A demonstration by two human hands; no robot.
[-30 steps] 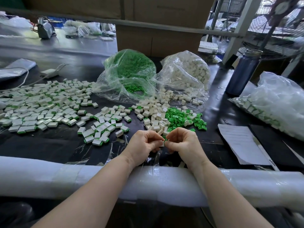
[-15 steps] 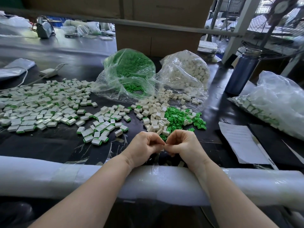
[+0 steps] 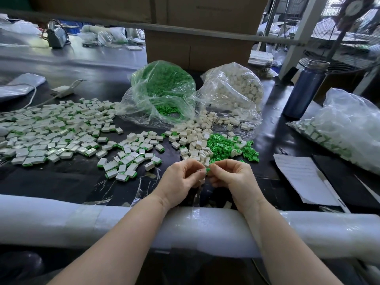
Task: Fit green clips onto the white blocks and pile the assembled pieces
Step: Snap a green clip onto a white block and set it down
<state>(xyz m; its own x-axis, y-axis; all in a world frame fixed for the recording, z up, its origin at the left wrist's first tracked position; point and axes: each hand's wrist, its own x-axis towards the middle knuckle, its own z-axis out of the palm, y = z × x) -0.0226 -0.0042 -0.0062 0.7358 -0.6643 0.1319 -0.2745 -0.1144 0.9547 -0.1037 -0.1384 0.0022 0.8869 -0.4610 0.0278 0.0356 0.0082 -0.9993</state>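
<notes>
Both hands pinched together on green clip (image 3: pixel 208 170); white block mostly hidden by left hand (image 3: pixel 181 178), right hand (image 3: pixel 232 177).

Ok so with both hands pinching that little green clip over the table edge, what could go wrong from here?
1. The green clip is pinched between the left hand and right hand close to the padded table edge; a slip could send it off the table.
2. The loose green clips and bare white blocks lie mixed, beside the assembled pieces; unfinished blocks could slip in.
</notes>
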